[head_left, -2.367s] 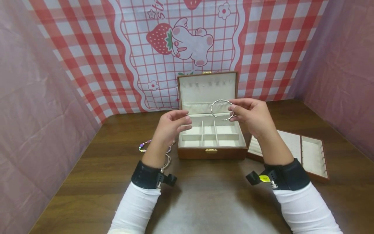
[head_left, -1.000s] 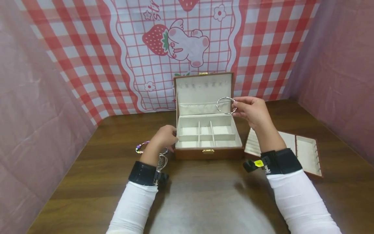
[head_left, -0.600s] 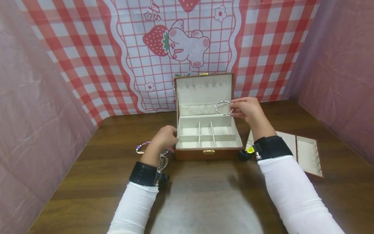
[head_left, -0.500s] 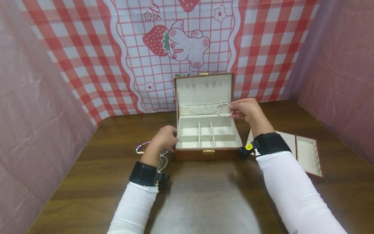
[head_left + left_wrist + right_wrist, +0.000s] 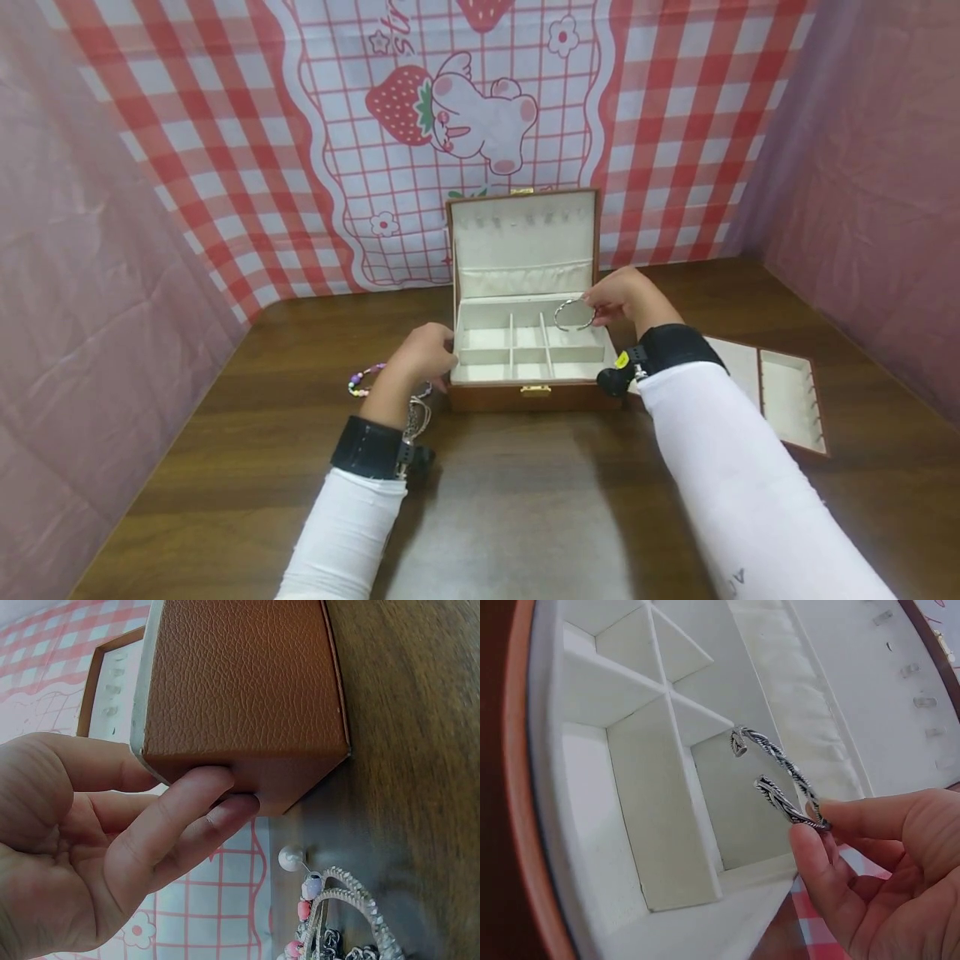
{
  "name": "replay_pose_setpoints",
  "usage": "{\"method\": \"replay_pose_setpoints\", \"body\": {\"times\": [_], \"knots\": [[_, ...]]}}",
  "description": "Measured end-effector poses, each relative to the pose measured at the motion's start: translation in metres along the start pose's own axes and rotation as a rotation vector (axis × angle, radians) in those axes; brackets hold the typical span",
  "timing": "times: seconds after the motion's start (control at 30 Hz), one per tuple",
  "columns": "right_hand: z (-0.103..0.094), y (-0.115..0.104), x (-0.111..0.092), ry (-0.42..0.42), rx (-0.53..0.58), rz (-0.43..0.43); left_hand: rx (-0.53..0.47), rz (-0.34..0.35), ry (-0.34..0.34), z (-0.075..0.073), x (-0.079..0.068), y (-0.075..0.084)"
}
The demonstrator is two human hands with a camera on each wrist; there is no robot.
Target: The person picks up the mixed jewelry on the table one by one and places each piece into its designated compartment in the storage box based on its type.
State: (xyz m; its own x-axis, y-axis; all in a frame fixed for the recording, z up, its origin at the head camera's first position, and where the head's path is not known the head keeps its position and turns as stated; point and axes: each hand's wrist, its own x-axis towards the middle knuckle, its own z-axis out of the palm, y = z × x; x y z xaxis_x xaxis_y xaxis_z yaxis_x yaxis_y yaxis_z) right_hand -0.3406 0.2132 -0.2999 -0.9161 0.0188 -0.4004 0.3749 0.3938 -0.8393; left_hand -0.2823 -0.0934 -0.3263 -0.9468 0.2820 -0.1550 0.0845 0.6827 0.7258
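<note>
A silver braided cuff bracelet (image 5: 784, 769) is pinched by its closed side between the thumb and fingers of my right hand (image 5: 626, 297). In the head view the bracelet (image 5: 573, 315) is over the back right compartment of an open brown jewelry box (image 5: 536, 396). My left hand (image 5: 422, 354) is at the box's left side. In the left wrist view its nearly straight fingers (image 5: 176, 817) touch the box's side wall (image 5: 259, 769). Cream dividers (image 5: 667, 802) split the inside of the box into several compartments.
A lift-out tray (image 5: 795, 396) lies right of the box, partly behind the right arm. A beaded bracelet (image 5: 355, 379) and other bracelets and chains (image 5: 360, 900) lie by the left wrist. The checked cloth (image 5: 675, 142) hangs behind the box.
My left hand has come down to the box's left side and stayed there. My right hand has lowered the bracelet from in front of the lid to above the back right compartment.
</note>
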Motion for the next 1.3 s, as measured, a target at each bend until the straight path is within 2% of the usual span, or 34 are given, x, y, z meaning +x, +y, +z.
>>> {"method": "replay_pose_setpoints", "body": {"times": [0.13, 0.2, 0.3, 0.4, 0.47, 0.53, 0.87, 1.3], "knots": [[0.004, -0.005, 0.000, 0.021, -0.072, 0.029, 0.000, -0.002, 0.001, 0.000, 0.001, 0.000], [0.007, -0.009, -0.001, 0.050, -0.145, 0.027, -0.004, -0.009, 0.005, 0.000, 0.001, 0.000], [0.013, -0.012, -0.001, 0.114, -0.330, 0.002, -0.006, -0.018, 0.004, 0.001, 0.002, -0.001], [0.019, -0.013, -0.001, 0.190, -0.554, -0.063, -0.006, -0.021, 0.001, 0.001, 0.003, -0.002], [0.023, -0.013, -0.001, 0.227, -0.659, -0.105, -0.006, -0.022, 0.001, 0.001, 0.003, -0.002], [0.026, -0.013, -0.002, 0.256, -0.716, -0.140, -0.004, -0.024, 0.001, 0.001, 0.003, -0.001], [0.035, -0.012, 0.004, 0.335, -0.806, -0.170, -0.009, -0.022, 0.001, 0.000, 0.002, -0.001], [0.036, -0.008, 0.003, 0.363, -0.797, -0.187, 0.022, 0.003, 0.005, 0.000, 0.000, -0.003]]}}
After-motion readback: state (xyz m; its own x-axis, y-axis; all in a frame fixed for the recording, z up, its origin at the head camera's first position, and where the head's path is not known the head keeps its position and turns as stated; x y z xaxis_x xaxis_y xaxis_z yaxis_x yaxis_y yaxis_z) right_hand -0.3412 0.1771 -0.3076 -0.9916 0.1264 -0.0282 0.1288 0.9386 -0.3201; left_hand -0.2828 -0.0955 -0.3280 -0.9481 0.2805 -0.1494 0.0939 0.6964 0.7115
